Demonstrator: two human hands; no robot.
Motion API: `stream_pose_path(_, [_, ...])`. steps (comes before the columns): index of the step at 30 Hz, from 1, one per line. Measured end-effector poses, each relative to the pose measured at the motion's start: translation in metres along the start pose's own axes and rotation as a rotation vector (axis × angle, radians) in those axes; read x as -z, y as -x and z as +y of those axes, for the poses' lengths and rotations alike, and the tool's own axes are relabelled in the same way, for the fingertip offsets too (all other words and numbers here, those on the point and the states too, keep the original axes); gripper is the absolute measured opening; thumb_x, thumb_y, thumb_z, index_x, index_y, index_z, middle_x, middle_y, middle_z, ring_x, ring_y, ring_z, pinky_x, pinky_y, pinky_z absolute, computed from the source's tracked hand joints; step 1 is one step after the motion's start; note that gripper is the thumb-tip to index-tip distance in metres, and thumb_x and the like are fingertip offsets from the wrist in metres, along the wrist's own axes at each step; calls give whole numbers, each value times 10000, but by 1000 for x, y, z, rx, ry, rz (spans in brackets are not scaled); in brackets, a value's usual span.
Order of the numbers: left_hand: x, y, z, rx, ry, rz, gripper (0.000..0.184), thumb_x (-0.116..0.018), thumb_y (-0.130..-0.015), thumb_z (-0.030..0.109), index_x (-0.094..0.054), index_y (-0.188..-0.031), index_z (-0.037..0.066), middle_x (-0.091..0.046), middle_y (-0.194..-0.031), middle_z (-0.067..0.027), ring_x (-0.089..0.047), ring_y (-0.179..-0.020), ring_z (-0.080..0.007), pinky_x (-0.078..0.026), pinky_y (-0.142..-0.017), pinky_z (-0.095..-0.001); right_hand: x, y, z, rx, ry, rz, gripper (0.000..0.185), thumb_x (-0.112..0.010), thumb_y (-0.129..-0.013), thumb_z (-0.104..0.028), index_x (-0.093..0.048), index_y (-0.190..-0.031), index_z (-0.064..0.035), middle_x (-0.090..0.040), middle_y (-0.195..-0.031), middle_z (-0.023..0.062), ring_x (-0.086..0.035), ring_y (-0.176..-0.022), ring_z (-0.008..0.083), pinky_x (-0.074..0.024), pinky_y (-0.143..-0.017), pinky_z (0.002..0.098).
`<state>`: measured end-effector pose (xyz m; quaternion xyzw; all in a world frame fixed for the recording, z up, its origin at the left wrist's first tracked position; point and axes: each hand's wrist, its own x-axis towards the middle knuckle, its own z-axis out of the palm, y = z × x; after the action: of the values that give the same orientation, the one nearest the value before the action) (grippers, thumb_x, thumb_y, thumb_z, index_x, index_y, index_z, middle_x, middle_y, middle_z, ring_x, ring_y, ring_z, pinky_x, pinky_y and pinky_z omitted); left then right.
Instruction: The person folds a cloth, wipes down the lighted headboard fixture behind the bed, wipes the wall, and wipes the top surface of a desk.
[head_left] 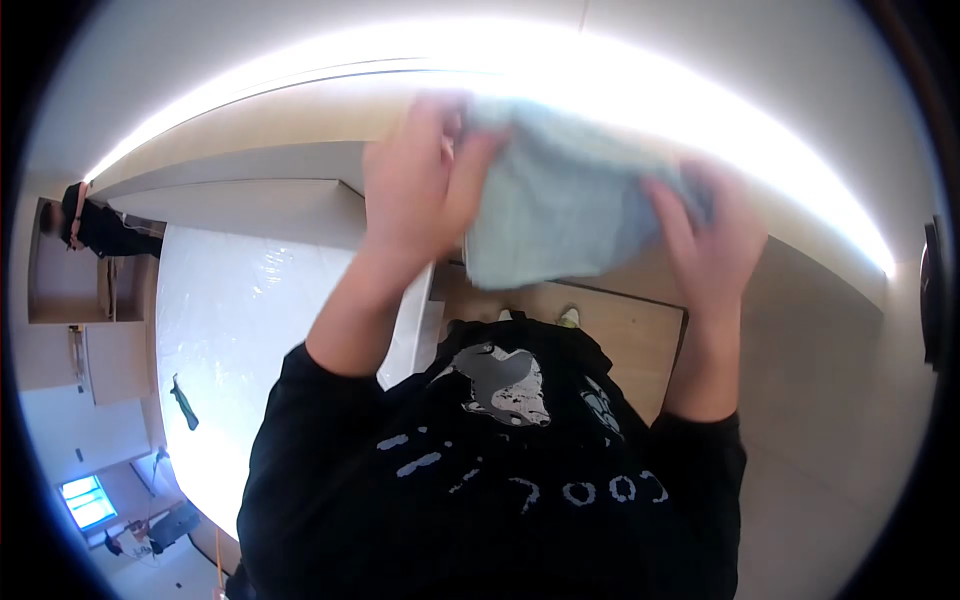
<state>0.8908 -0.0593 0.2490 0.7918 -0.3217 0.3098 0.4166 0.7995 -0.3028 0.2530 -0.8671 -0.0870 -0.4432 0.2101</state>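
Note:
A pale blue-green cloth (560, 200), folded in layers, hangs between my two hands in front of a wall ledge. My left hand (425, 180) is closed with thumb and fingers on the cloth's upper left edge. At its right side, my right hand (715, 230) pinches the cloth, thumb toward the middle. Motion blurs both hands and the upper part of the cloth, so the fingertips are not sharp.
Left of me is a white mattress (250, 330) under clear plastic, with a small dark green item (184, 402) on it. A person in black (105, 225) stands beyond. A bright light strip (780, 130) runs along the wall. Wooden floor (640, 340) shows near my feet.

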Motion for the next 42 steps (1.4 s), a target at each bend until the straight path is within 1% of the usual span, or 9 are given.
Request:
stream_pose_path(5, [-30, -49, -50, 65, -700, -176, 393, -723, -884, 279, -622, -1156, 14, -672, -1053, -123, -656, -899, -318, -532, -764, -431, -93, -50, 43, 94, 435, -180, 368, -741, -865, -304, -595, -1123, -87, -709, -851, 63, -674, -724, 256, -460, -613, 395])
stream_pose_path(9, [-47, -28, -1, -77, -403, -155, 287, -701, -869, 260, -648, -1090, 84, -650, -1058, -92, -635, -966, -306, -495, -785, -428, -96, -46, 47, -288, 265, -193, 473, -736, -852, -310, -581, -1224, -63, -680, -1049, 175, -689, -927, 313, -536, -798, 414])
stream_pose_path(13, [-84, -12, 17, -102, -341, -327, 372, -674, -874, 392, -660, -1100, 97, -627, -1158, -92, -549, -1159, -285, -421, -939, -481, -97, -47, 50, -641, -90, -130, 479, -715, -857, -275, -572, -1233, -15, -617, -917, 149, -614, -845, 257, -516, -762, 389])
stream_pose_path(16, [-91, -10, 12, -50, -362, -366, 474, -586, -910, 490, -651, -1177, 104, -583, -1276, -120, -483, -1255, -323, -366, -1019, -538, -92, -45, 63, -557, -176, -96, 280, -644, -958, -221, -590, -1136, -13, -591, -819, 94, -535, -601, 123, -444, -527, 294])
stream_pose_path(19, [-86, -11, 8, -29, -340, -369, 510, -530, -932, 500, -630, -1249, 113, -552, -1331, -135, -456, -1284, -342, -328, -1069, -553, -90, -47, 62, -733, -305, -161, 297, -623, -969, -262, -594, -1116, -6, -607, -879, 93, -575, -727, 153, -487, -645, 327])
stream_pose_path(22, [-86, -1, -10, -30, -356, -382, 493, -513, -940, 461, -617, -1287, 126, -539, -1355, -142, -447, -1294, -346, -314, -1090, -553, -94, -23, 90, -326, 40, -296, 288, -639, -934, -227, -597, -1120, -12, -610, -894, 115, -591, -797, 191, -497, -727, 350])
stream_pose_path(23, [-76, -2, -22, -32, -357, -377, 483, -512, -941, 445, -615, -1294, 131, -537, -1362, -144, -446, -1297, -345, -312, -1092, -553, -97, -26, 85, 253, 400, -222, 272, -626, -931, -221, -603, -1115, -22, -604, -865, 117, -589, -760, 194, -497, -714, 358])
stream_pose_path(28, [-1, -16, -90, 126, -543, -482, 487, -463, -947, 423, -576, -1348, 171, -507, -1447, -123, -438, -1369, -354, -334, -1106, -550, -97, -32, 72, -586, -74, -227, 257, -612, -947, -253, -636, -1079, -35, -589, -788, 73, -566, -692, 168, -483, -655, 337])
stream_pose_path(42, [200, -37, -302, 939, -876, -360, 680, -339, -982, 590, -384, -1527, 185, -229, -1648, -101, -228, -1506, -361, -167, -1166, -668, -99, -28, 58, -114, 59, -508, 414, -584, -934, -326, -588, -1133, 36, -591, -1106, 206, -523, -1095, 373, -436, -968, 471])
